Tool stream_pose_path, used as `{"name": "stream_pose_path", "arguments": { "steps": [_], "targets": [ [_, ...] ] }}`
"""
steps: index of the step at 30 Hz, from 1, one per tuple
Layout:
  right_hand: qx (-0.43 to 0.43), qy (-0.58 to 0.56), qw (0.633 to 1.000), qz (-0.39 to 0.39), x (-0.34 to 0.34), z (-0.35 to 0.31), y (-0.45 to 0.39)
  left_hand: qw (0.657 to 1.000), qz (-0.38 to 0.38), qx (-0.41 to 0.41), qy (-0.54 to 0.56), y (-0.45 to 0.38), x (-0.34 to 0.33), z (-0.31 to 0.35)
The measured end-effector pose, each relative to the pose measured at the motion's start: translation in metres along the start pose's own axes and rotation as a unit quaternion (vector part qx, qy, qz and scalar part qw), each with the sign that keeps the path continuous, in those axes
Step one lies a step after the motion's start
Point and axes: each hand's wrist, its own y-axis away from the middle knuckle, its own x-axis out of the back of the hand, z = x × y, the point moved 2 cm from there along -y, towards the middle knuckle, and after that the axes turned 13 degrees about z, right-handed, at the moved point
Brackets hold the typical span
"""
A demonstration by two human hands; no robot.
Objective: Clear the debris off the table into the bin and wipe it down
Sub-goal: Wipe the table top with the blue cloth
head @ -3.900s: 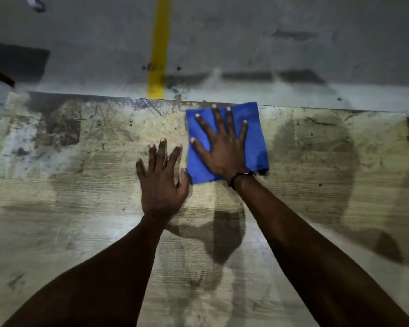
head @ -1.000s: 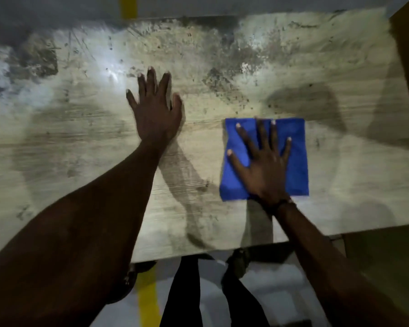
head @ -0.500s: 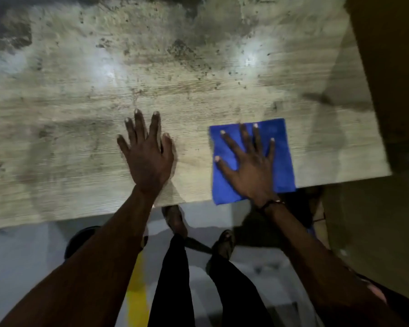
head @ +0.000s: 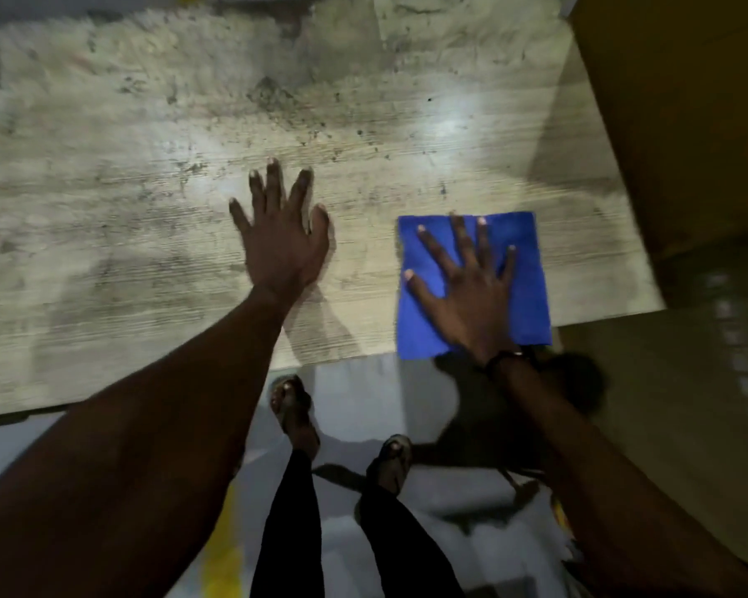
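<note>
A folded blue cloth (head: 523,252) lies flat on the worn, stained wooden table (head: 147,217), its near edge hanging slightly over the table's front edge. My right hand (head: 463,287) presses down on the cloth with fingers spread straight. My left hand (head: 281,239) rests flat on the bare tabletop to the left of the cloth, fingers spread. Dark specks and grime (head: 277,101) mark the far middle of the table.
A brown cardboard-like surface (head: 687,101) stands at the table's right end. Below the front edge I see my legs and sandalled feet (head: 296,407) on the grey floor, with a yellow floor line (head: 221,550) and a dark object (head: 493,425) under my right wrist.
Both hands and the cloth have slid from the far edge toward the table's near edge. Over the last half second the cloth has stayed at the front edge and the view has shifted slightly.
</note>
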Motion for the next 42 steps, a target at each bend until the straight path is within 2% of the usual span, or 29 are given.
{"name": "stream_pose_path", "arguments": {
  "steps": [3, 5, 7, 9, 11, 12, 16, 17, 19, 25, 30, 33, 35, 38, 42],
  "targets": [
    [-0.068, -0.012, 0.997, 0.018, -0.007, 0.024, -0.037, 1.0, 0.005, 0.006, 0.003, 0.001, 0.004, 0.005],
    [-0.073, -0.021, 0.996, 0.037, -0.018, 0.006, -0.061, 1.0, 0.004, 0.012, 0.008, 0.0, 0.004, 0.005],
    [-0.035, -0.036, 0.998, 0.04, -0.032, -0.031, -0.073, 1.0, 0.004, 0.008, 0.009, -0.002, 0.003, 0.004],
    [0.054, -0.046, 0.997, 0.036, -0.04, -0.065, -0.069, 1.0, 0.013, 0.006, 0.001, -0.002, 0.002, 0.002],
    [0.113, -0.055, 0.991, 0.04, -0.043, -0.068, -0.073, 1.0, 0.019, 0.005, -0.003, -0.003, 0.0, 0.0],
    [0.106, -0.059, 0.992, 0.046, -0.044, -0.058, -0.083, 1.0, 0.019, 0.004, -0.002, -0.004, -0.001, 0.0],
    [-0.052, -0.044, 0.997, 0.022, -0.04, 0.0, -0.141, 1.0, 0.019, 0.006, -0.002, -0.002, -0.002, 0.001],
    [-0.069, -0.043, 0.997, 0.014, -0.04, 0.004, -0.146, 1.0, 0.018, 0.006, -0.001, -0.002, -0.002, 0.001],
    [-0.067, -0.043, 0.997, 0.018, -0.04, -0.007, -0.133, 1.0, 0.017, 0.007, 0.006, -0.002, -0.003, 0.0],
    [0.04, -0.056, 0.997, 0.02, -0.024, -0.05, -0.049, 1.0, 0.021, -0.004, -0.014, -0.001, -0.006, 0.0],
    [0.021, -0.055, 0.998, 0.039, -0.047, -0.036, -0.131, 0.999, -0.039, -0.007, 0.007, -0.038, -0.017, -0.008],
    [-0.024, -0.035, 0.999, 0.024, -0.065, -0.031, -0.203, 0.999, -0.032, -0.009, 0.013, -0.107, -0.029, -0.01],
    [-0.059, -0.032, 0.998, 0.012, -0.073, -0.038, -0.219, 0.999, -0.041, 0.005, 0.005, -0.154, -0.037, -0.01],
    [-0.019, -0.018, 0.998, 0.054, -0.064, -0.065, -0.184, 0.999, -0.027, 0.033, -0.011, -0.184, -0.049, -0.009],
    [0.077, -0.07, 0.995, -0.009, -0.039, -0.09, -0.11, 0.999, 0.008, 0.032, -0.031, -0.178, -0.049, -0.006]
  ]
}}
